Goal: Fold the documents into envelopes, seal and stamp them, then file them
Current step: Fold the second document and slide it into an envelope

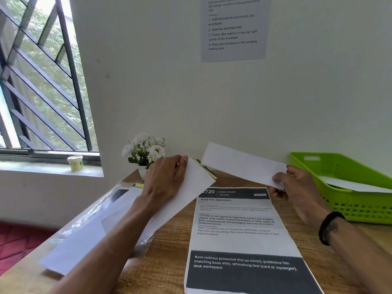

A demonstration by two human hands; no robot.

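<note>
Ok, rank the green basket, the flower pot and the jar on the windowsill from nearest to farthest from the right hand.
From the right hand:
1. Green basket, just to its right.
2. Flower pot, across the desk to the left.
3. Jar, far left on the windowsill.

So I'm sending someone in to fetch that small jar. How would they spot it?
Start at the barred window on the left. On its pale sill stands one small jar, cream-yellow with a lighter lid. It is the only thing on the sill, left of the white flowers on the desk.
</note>
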